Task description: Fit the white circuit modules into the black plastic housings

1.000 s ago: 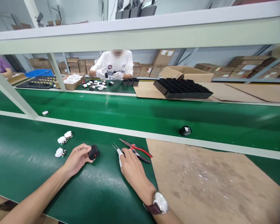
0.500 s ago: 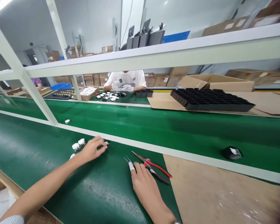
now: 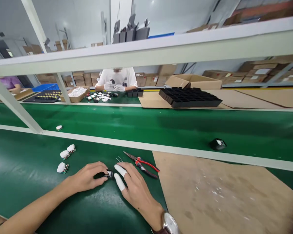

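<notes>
My left hand (image 3: pixel 91 177) pinches a small black electronic part (image 3: pixel 109 174) with pale marks on it, just above the green surface. Facing it from the right is my right hand (image 3: pixel 134 185), with white finger cots on the thumb and forefinger. Those two fingers are apart, and the part lies just beyond their tips. Two thin tweezer tips (image 3: pixel 119 159) show past the right hand, which hides the remainder. Red-and-black long-nose pliers (image 3: pixel 141 164) lie beside that hand. Several small circuit boards topped with white blobs (image 3: pixel 62 167) sit left of my left hand.
A pale rail (image 3: pixel 100 141) divides my bench from a green belt (image 3: pixel 136 123), where a black housing (image 3: pixel 217 144) lies. Brown cardboard (image 3: pixel 197 188) covers the bench at right. Across the belt, a gloved co-worker (image 3: pixel 117 81) sits near black trays (image 3: pixel 190 97). An overhead shelf (image 3: pixel 146 55) crosses the view.
My left hand has brought the black part nearer to me, beside the right hand. My right hand has moved left off the pliers, its thumb and forefinger now spread. The view has shifted.
</notes>
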Demonstrator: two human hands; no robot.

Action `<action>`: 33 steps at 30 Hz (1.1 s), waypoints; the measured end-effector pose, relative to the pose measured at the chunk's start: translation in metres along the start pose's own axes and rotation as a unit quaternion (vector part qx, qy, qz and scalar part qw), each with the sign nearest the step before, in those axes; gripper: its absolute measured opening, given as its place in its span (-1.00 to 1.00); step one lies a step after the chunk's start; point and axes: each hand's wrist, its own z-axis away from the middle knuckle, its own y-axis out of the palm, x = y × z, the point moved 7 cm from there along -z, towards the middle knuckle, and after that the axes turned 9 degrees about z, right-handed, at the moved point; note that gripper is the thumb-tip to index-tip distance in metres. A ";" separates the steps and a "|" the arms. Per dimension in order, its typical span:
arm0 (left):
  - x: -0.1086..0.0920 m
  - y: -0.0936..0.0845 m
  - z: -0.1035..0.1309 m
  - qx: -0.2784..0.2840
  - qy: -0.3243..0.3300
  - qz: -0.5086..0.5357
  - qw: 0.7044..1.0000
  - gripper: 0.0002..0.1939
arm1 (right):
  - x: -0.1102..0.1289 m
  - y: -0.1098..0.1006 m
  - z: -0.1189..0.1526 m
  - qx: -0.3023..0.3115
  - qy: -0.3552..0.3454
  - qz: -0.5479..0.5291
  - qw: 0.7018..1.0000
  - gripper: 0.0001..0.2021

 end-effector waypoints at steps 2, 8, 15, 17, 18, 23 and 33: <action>-0.006 0.010 0.011 -0.017 -0.003 0.019 1.000 -0.81 | 0.011 -0.002 -0.003 0.018 -0.017 -0.078 0.997 -0.73; -0.004 0.016 0.024 -0.095 0.043 0.041 0.994 -0.74 | 0.023 0.012 0.001 0.096 -0.028 -0.133 0.986 -0.77; -0.012 0.017 0.025 -0.063 0.093 0.026 0.993 -0.77 | 0.019 0.015 0.001 0.159 0.010 -0.123 0.979 -0.83; -0.011 0.017 0.025 -0.058 0.090 0.025 0.994 -0.77 | 0.017 0.017 0.002 0.168 0.024 -0.142 0.975 -0.81; -0.011 0.017 0.026 -0.059 0.088 0.028 0.994 -0.77 | 0.015 0.018 0.003 0.168 0.036 -0.159 0.972 -0.79; -0.010 0.017 0.025 -0.073 0.084 0.051 0.993 -0.78 | 0.007 0.020 0.006 0.144 0.073 -0.219 0.962 -0.71; -0.004 0.019 0.025 -0.075 0.065 0.073 0.992 -0.80 | 0.016 0.020 0.002 0.192 0.023 -0.127 0.973 -0.78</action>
